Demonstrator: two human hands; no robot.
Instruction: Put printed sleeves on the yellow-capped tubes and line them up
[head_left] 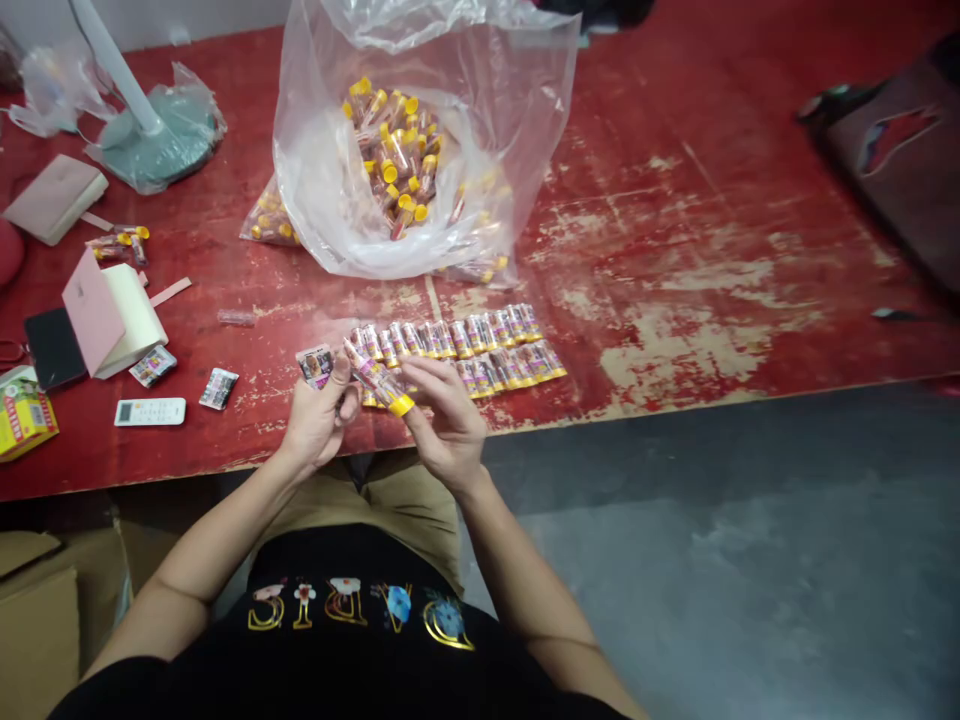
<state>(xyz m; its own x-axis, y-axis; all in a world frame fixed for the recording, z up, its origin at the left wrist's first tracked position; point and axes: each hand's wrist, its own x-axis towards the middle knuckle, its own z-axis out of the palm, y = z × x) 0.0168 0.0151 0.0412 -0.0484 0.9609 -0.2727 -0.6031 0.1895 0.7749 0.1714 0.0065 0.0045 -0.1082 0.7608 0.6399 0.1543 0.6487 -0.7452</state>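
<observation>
The yellow-capped clear tube (382,385) lies slanted between the two hands, cap toward the body. The right hand (450,420) grasps it near the cap with thumb and fingers; the left hand (315,415) has its fingers closed on a wad of printed slips (315,365) — whether its thumb also presses the tube, I cannot tell. Good handling here probably means a light, even pinch, the slips kept flat and the tube turned without squeezing.

Counting outward: one tube in hand; two rows of capped tubes (517,368) at two to three o'clock, too overlapped to count exactly; one open plastic bag (315,225) at twelve, its tubes uncountable; toward nine, two loose printed packets (218,388) and one remote control (150,412); toward ten, two pink notebooks (94,310).
</observation>
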